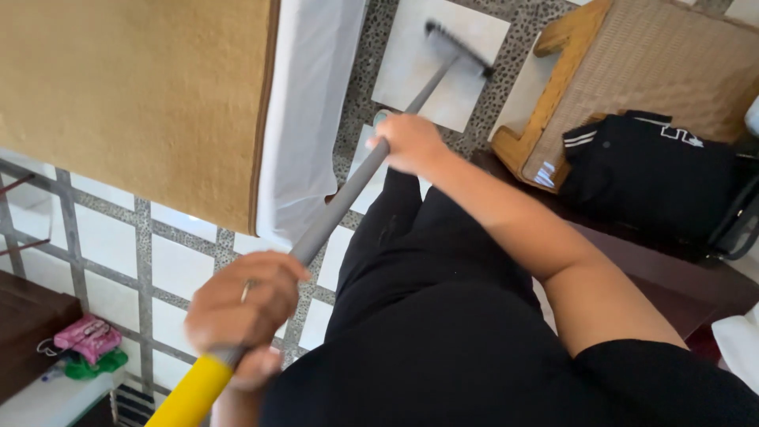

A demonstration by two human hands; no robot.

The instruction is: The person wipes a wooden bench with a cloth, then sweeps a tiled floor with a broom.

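A tan mattress (134, 103) with a white sheet edge (308, 119) fills the upper left of the frame, and a woven wooden bench (656, 55) bearing black clothing (648, 178) crowds the upper right. Between them the broom (348, 190) runs diagonally over the tiled floor (182, 265), its bristle head at top centre. The right hand (411, 142) grips the grey shaft mid-frame, the left hand (241, 312) is wrapped around it near the yellow end at lower left.

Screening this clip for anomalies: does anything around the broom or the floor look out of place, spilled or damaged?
Nothing is spilled or broken. Both hands grip the broom handle, left hand near the yellow end, right hand further down, with the broom head on the tiled floor. The only untidy spot: a black garment draped loosely over the wooden chair.
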